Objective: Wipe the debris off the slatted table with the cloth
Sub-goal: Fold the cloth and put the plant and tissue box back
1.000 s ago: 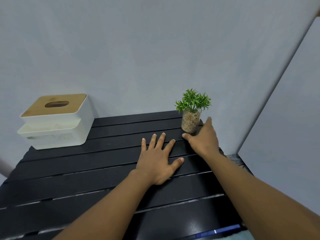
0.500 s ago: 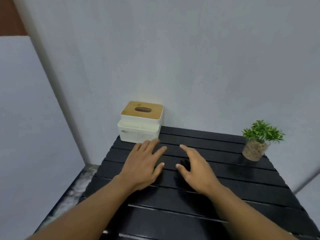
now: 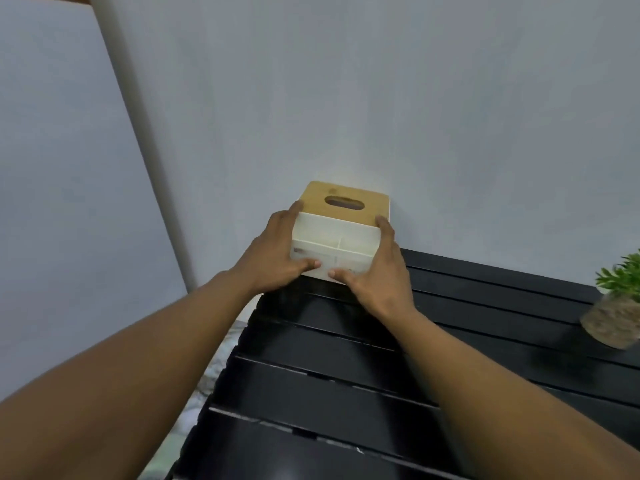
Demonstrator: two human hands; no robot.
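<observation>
The black slatted table (image 3: 346, 393) fills the lower right of the head view. At its far left corner, against the wall, stands a white tissue box (image 3: 341, 233) with a wooden lid. My left hand (image 3: 277, 258) grips the box's left side, thumb on its front. My right hand (image 3: 377, 271) grips its right side. No cloth is in view. A few pale specks lie on the nearest slat.
A small potted plant (image 3: 614, 306) in a pebble-filled glass stands at the table's right edge. A grey wall (image 3: 381, 98) runs right behind the table. A pale panel (image 3: 62, 168) stands to the left, with marbled floor (image 3: 204, 375) below it.
Both hands left the table top, moved to the far left corner and closed on the sides of the tissue box. The view turned left.
</observation>
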